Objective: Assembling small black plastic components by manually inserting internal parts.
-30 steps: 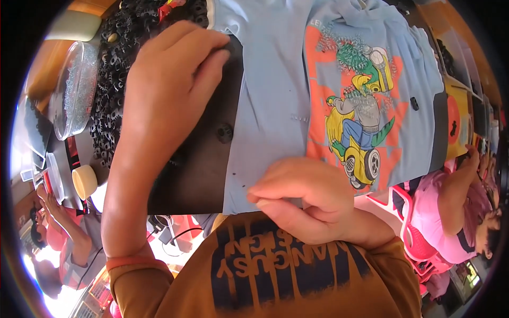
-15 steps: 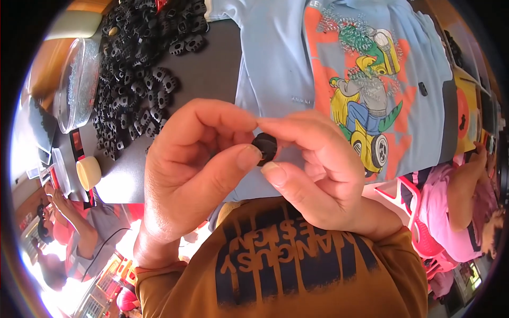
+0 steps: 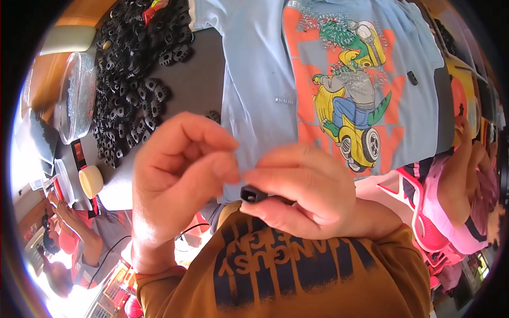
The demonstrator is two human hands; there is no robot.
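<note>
My right hand (image 3: 305, 188) pinches a small black plastic clip piece (image 3: 253, 194) between thumb and fingers. A dark opening shows at the piece's end. Just up and to the left of it is my left hand (image 3: 183, 169), thumb and forefinger pressed together. Whatever is between those fingertips, if anything, is too small and blurred to see. Beneath both hands lies a light blue shirt (image 3: 254, 85) with a printed cartoon figure on a yellow scooter. Small shiny, spring-like bits (image 3: 339, 40) are scattered over the print, and another small black piece (image 3: 412, 78) rests right of them.
A heap of black toothed plastic clip pieces (image 3: 130, 100) covers the left of the dark tabletop (image 3: 199, 69). Beside it stands a clear container (image 3: 79, 100) of small shiny bits. A cream-coloured round object (image 3: 91, 182) sits at the near left edge. Other people sit left and right.
My hands have come apart and moved down slightly. The black piece, formerly between both hands' fingertips, is now in my right hand alone. The view has shifted a little.
</note>
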